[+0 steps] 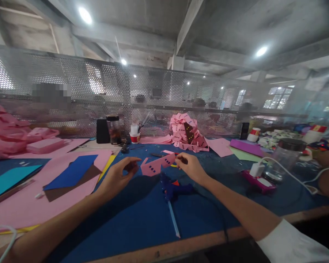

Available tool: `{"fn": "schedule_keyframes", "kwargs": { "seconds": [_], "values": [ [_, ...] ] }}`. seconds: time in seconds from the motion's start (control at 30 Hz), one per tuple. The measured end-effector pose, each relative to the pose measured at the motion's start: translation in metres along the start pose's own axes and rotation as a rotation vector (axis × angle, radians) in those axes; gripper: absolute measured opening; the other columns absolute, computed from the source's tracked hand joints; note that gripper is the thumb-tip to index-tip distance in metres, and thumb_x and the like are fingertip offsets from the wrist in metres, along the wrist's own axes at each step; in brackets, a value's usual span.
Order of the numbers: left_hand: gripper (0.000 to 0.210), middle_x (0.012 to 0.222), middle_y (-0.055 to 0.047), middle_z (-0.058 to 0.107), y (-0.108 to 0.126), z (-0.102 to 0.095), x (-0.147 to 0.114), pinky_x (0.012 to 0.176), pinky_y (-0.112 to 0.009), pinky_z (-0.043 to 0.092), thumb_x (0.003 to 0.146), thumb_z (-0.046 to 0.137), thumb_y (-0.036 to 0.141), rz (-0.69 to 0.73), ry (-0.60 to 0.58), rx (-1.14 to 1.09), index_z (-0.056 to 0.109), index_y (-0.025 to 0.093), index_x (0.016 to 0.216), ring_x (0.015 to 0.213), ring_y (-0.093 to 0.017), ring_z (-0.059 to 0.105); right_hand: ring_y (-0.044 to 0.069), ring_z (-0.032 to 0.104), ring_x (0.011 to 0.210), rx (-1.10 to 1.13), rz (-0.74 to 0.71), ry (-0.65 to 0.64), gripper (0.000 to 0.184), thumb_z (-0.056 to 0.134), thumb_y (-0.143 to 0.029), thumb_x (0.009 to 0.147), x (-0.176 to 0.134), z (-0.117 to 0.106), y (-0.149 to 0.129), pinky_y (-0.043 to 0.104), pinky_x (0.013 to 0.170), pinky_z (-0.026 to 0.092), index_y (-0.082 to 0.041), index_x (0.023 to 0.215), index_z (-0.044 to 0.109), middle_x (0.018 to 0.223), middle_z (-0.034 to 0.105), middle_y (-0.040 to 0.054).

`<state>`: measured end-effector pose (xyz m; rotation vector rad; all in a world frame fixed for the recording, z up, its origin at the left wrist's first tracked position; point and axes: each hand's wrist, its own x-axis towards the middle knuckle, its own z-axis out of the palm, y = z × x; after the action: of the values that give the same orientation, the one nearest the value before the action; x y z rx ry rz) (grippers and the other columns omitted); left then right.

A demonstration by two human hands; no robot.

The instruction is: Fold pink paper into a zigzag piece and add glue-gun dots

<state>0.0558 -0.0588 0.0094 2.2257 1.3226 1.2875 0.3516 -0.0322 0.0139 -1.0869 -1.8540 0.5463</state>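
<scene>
A folded pink foam strip point(155, 166) with dark blue dots hangs in the air above the blue table. Its right end is pinched by my right hand point(190, 166). Close to the strip's left end, my left hand point(123, 171) has its thumb and fingers apart, with a small gap to the strip. Below the strip lies a blue glue gun point(171, 188), and a pale glue stick point(173, 219) extends from it toward the table's front edge. Behind the hands stands a heap of dotted pink pieces point(185, 131).
Pink sheets point(71, 204) with blue and brown pieces lie at left, near a pink pile point(8, 135). A lidded jar point(285, 157) and a magenta power strip point(259, 181) with a white cable stand at right. Another person's arm point(327, 175) reaches in there. A perforated metal screen point(153, 98) closes the back.
</scene>
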Motion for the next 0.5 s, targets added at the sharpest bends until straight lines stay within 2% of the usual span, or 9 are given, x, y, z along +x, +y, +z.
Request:
{"fn": "schedule_keyframes", "kwargs": {
  "seconds": [0.23,0.5],
  "values": [
    [0.029,0.090,-0.004,0.068,-0.021,0.002,0.000,0.079,-0.033,0.050,0.088,0.057,0.038,-0.017,-0.038,0.028,0.063,0.025,0.114,0.083,-0.022,0.065,0.015,0.063,0.058,0.047,0.122,0.085,0.015,0.056,-0.030,0.085,0.016,-0.010,0.024,0.026,0.059,0.051,-0.017,0.084,0.064,0.067,0.067,0.0009],
    [0.030,0.091,-0.004,0.069,-0.024,0.002,0.001,0.079,-0.032,0.050,0.088,0.056,0.042,-0.021,-0.064,0.069,0.064,0.024,0.111,0.085,-0.022,0.066,0.012,0.062,0.054,0.025,0.227,0.201,0.015,0.057,-0.029,0.081,0.027,-0.025,0.048,0.023,0.058,0.049,-0.016,0.079,0.065,0.064,0.068,0.0010]
  ]
}}
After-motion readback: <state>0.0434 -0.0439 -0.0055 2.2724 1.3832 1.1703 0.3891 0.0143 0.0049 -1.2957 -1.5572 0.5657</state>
